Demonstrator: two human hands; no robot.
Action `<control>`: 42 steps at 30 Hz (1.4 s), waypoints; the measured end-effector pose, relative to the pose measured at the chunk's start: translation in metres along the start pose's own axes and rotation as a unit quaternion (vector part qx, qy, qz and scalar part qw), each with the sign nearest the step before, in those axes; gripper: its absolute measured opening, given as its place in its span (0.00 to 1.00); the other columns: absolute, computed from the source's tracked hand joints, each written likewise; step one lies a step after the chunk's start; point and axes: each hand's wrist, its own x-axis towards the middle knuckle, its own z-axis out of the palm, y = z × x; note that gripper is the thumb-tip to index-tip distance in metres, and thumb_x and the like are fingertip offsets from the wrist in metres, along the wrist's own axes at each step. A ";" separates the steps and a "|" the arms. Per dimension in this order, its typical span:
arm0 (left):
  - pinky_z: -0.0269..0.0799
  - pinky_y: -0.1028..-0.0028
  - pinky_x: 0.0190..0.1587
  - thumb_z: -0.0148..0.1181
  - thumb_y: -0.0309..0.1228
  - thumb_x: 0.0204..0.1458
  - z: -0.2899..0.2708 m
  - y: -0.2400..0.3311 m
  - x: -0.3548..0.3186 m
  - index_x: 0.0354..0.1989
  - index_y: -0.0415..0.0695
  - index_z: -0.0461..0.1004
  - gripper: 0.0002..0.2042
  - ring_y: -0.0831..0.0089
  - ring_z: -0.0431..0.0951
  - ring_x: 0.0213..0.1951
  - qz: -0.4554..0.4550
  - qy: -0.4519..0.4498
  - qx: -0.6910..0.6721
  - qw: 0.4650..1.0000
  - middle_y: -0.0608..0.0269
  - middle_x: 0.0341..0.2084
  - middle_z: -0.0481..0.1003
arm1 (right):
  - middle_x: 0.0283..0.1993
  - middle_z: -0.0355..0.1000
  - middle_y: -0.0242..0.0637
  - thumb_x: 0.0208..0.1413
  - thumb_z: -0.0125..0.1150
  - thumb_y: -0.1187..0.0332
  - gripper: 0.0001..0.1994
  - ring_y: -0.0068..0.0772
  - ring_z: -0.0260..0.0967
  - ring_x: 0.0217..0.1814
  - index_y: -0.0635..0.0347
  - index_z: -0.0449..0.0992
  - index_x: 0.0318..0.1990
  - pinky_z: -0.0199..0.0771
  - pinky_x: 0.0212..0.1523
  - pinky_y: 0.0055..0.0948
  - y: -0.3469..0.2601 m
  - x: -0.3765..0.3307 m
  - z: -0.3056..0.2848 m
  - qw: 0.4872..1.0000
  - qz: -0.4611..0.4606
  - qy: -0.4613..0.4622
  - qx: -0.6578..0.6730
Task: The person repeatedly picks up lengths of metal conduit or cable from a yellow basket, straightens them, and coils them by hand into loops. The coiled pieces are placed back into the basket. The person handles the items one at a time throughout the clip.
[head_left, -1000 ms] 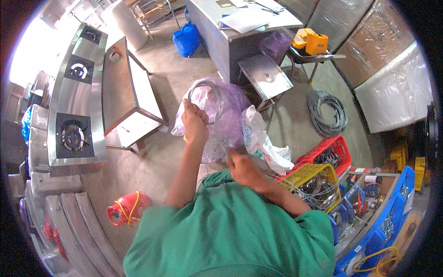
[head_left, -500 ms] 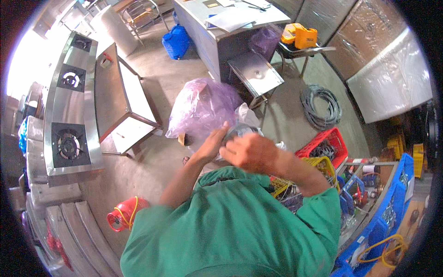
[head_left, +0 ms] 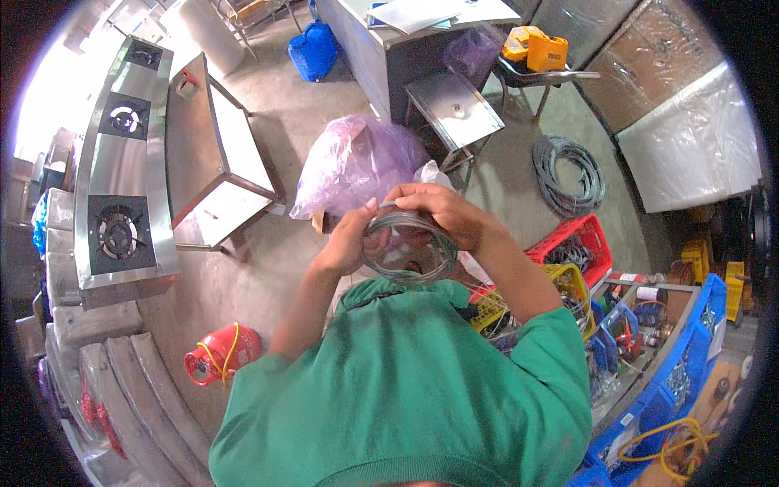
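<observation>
1. Between the two hands, before the person's chest: a grey coil [head_left: 446,258], held by both.
2. Left hand [head_left: 349,239]: fingers closed on the coil's left edge.
3. Right hand [head_left: 438,209]: curled over its top, fingertips near the left hand.
4. Just beyond the hands: a purple plastic bag [head_left: 357,166] on the floor.
5. Right of the hands: a red crate [head_left: 598,234]; farther beyond, a larger coil [head_left: 545,183].
6. Well left of the hands: a three-burner steel stove [head_left: 114,174].
</observation>
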 end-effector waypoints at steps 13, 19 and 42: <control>0.47 0.77 0.14 0.51 0.48 0.63 -0.007 -0.026 0.017 0.17 0.49 0.65 0.23 0.82 0.56 0.12 -0.001 0.221 0.174 0.960 0.74 0.11 0.59 | 0.35 0.73 0.38 0.66 0.46 0.66 0.16 0.32 0.76 0.42 0.65 0.68 0.56 0.77 0.48 0.33 0.073 -0.026 -0.015 0.971 -0.068 0.082 0.214; 0.46 0.76 0.13 0.51 0.50 0.62 -0.004 -0.038 0.027 0.16 0.50 0.62 0.24 0.81 0.55 0.10 -0.016 0.261 0.134 0.956 0.74 0.10 0.58 | 0.41 0.77 0.40 0.60 0.58 0.69 0.19 0.32 0.76 0.43 0.67 0.67 0.56 0.76 0.50 0.32 0.081 -0.039 -0.024 0.976 -0.079 0.133 -0.152; 0.55 0.71 0.17 0.49 0.49 0.62 -0.009 -0.099 0.066 0.21 0.45 0.67 0.23 0.75 0.61 0.14 -0.044 0.359 0.053 0.931 0.67 0.14 0.62 | 0.41 0.75 0.51 0.51 0.55 0.76 0.31 0.40 0.79 0.29 0.76 0.57 0.64 0.80 0.27 0.31 0.129 -0.009 -0.065 0.431 -0.068 0.315 -0.843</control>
